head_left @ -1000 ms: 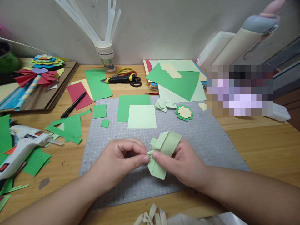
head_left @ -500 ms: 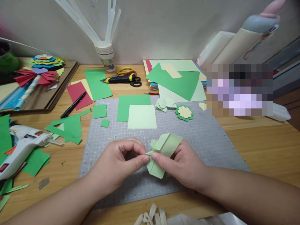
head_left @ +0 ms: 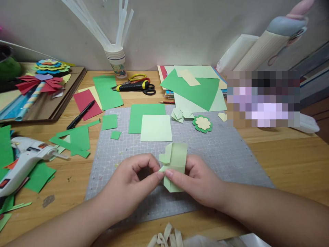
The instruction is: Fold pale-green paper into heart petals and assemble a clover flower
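A folded light green paper piece (head_left: 175, 161) is held just above the grey cutting mat (head_left: 226, 154), near its front edge. My left hand (head_left: 131, 181) pinches the piece's left corner between thumb and forefinger. My right hand (head_left: 196, 180) grips the same piece from the right, its thumb tip meeting the left thumb tip. The lower part of the paper is hidden behind my right fingers.
A light green square (head_left: 156, 128) on a darker green sheet (head_left: 138, 115), a paper flower (head_left: 202, 123) and small folded bits (head_left: 180, 115) lie on the mat. A glue gun (head_left: 23, 161) and green scraps (head_left: 74, 139) lie left; scissors (head_left: 138, 85), a pen (head_left: 81, 115) and a cup of glue sticks (head_left: 117, 63) behind.
The folded paper has turned from a slanted pose to nearly upright, and its flaps are folded in closer. Both hands stay pinched at the same spot.
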Tool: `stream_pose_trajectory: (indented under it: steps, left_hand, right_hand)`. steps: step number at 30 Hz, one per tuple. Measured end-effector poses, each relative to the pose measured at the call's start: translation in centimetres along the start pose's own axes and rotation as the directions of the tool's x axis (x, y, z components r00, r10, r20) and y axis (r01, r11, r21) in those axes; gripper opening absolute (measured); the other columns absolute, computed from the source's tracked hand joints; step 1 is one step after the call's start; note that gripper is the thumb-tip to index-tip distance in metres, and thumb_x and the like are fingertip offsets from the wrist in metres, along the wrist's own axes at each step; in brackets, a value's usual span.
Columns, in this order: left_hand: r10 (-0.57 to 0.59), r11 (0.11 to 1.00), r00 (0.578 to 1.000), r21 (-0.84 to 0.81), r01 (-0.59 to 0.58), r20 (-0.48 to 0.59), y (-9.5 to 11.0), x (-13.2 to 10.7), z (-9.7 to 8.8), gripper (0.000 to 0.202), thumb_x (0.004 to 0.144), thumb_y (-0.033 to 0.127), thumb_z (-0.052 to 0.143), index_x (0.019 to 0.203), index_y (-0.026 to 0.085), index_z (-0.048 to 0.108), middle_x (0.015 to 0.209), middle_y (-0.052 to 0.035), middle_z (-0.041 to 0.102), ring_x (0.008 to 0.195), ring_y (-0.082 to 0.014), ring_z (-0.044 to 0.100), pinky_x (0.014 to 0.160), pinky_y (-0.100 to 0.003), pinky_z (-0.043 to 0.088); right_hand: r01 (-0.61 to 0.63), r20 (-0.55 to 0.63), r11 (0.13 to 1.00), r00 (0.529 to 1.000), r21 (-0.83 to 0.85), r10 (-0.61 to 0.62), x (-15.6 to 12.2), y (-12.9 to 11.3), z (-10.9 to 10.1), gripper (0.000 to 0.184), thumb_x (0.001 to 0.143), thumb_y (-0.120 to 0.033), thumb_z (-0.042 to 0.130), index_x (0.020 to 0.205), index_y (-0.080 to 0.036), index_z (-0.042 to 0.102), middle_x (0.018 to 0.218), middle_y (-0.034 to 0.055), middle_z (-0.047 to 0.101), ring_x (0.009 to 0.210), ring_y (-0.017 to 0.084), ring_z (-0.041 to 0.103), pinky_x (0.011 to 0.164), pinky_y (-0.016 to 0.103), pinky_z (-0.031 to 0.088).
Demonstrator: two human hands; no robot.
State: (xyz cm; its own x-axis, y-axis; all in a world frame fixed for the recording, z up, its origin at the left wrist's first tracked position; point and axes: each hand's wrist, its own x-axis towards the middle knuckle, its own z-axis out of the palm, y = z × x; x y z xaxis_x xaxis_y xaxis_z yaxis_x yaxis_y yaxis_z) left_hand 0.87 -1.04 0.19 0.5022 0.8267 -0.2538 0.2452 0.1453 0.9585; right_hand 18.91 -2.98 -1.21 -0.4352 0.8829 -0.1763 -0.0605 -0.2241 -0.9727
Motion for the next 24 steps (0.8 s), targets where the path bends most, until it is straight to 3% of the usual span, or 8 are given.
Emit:
stream_pose_trajectory:
  steps: [6,10,18,24]
  left_hand:
    - [-0.047,0.997,0.999,-0.057,0.049,0.026,0.04,0.37,0.03,0.017,0.083,0.029,0.056,0.069,0.018,0.055,0.068,0.0021,0.055,0.068,-0.0133,0.048,0.064,-0.024,0.038]
    - [-0.042,0.999,0.999,-0.022,0.043,0.009,0.13,0.41,0.1,0.017,0.082,0.028,0.054,0.068,0.018,0.054,0.065,0.0035,0.051,0.065,-0.0123,0.045,0.06,-0.023,0.036]
    - [-0.022,0.997,1.0,0.07,0.023,-0.019,0.17,0.46,0.24,0.012,0.079,0.023,0.054,0.068,0.019,0.054,0.064,0.0035,0.052,0.062,-0.0122,0.045,0.057,-0.024,0.035]
    - [-0.003,0.989,0.997,0.147,0.014,-0.078,-0.2,0.1,0.73,0.011,0.074,0.021,0.054,0.064,0.02,0.051,0.062,0.003,0.051,0.06,-0.0137,0.045,0.055,-0.026,0.036]
  right_hand:
    - [-0.122,-0.033,0.992,0.992,-0.011,0.122,-0.01,-0.11,0.01,0.02,0.086,-0.029,0.053,0.07,-0.017,0.053,0.06,-0.0012,0.054,0.054,0.011,0.05,0.051,0.023,0.04]
    - [-0.135,-0.045,0.989,0.99,-0.052,0.133,-0.06,-0.15,0.08,0.018,0.084,-0.027,0.053,0.07,-0.017,0.052,0.059,-0.0016,0.053,0.053,0.011,0.048,0.049,0.022,0.038]
    - [-0.073,-0.011,0.985,0.997,-0.159,0.072,-0.21,-0.22,0.11,0.02,0.086,-0.024,0.05,0.067,-0.018,0.048,0.059,-0.0042,0.044,0.055,0.01,0.043,0.052,0.023,0.034]
    - [0.144,0.01,0.929,0.989,-0.34,-0.15,-0.46,0.22,0.28,0.02,0.084,-0.013,0.049,0.067,-0.019,0.042,0.063,-0.0056,0.037,0.058,0.008,0.035,0.054,0.021,0.031]
